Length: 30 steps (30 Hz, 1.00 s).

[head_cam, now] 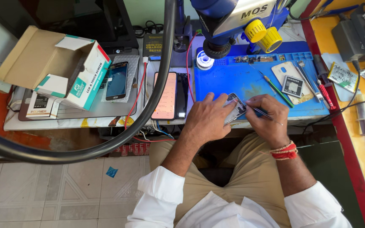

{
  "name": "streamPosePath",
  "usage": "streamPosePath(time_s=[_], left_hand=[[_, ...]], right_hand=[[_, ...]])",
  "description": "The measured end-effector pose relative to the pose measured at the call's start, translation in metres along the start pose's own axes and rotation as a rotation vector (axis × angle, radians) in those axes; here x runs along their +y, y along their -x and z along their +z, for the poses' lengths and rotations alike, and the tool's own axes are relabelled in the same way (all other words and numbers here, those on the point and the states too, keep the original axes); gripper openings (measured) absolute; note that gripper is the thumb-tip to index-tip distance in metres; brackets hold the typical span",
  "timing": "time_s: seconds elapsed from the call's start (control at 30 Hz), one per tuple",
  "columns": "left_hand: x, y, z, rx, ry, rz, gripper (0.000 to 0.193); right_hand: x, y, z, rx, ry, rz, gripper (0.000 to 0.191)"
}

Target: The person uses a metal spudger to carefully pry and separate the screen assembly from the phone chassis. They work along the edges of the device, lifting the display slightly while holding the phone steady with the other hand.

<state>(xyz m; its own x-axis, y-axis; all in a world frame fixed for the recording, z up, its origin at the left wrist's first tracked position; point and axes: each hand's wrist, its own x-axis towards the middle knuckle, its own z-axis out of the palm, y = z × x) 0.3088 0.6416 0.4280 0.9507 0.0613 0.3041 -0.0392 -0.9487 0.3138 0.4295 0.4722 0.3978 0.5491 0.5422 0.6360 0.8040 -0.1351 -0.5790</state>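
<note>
Right now your left hand point(208, 120) has its fingers point(210, 98) curled around a small opened phone with a silvery inner frame point(234, 109), pinching it by its edges at the near rim of the blue rubber work mat point(237, 80). Your right hand point(267, 118) sits just at 3 o'clock of the phone, its fingers pressed together on thin metal tweezers point(263, 113) whose tip meets the phone's frame. A red thread band point(285, 151) circles that wrist.

On the mat, at 1 o'clock from your hands, lie a green-handled screwdriver point(277, 88), a white phone back cover point(294, 82) with a small dark square part on it, and more slim metal tools point(311, 82). At 12 o'clock stands a blue microscope with yellow knobs point(241, 19). At 10 o'clock two phones point(170, 96) lie side by side on the tabletop point(85, 122), and farther at 9 o'clock another dark phone point(117, 80) rests by an open cardboard box point(53, 67).
</note>
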Motion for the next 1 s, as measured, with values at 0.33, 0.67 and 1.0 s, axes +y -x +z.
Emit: streamPosePath(time_s=[0.33,0.67,1.0], left_hand=[[-0.006,-0.009,0.002,-0.005,0.018,0.013,0.061],[-0.009,-0.015,0.007,-0.032,-0.006,0.017,0.063],[-0.007,-0.014,0.007,-0.048,0.012,0.012,0.063]], right_hand=[[0.006,-0.002,0.008,0.024,0.140,-0.070,0.013],[0.009,-0.008,0.013,0.008,0.103,-0.026,0.012],[0.019,-0.012,0.019,0.013,0.106,-0.069,0.012]])
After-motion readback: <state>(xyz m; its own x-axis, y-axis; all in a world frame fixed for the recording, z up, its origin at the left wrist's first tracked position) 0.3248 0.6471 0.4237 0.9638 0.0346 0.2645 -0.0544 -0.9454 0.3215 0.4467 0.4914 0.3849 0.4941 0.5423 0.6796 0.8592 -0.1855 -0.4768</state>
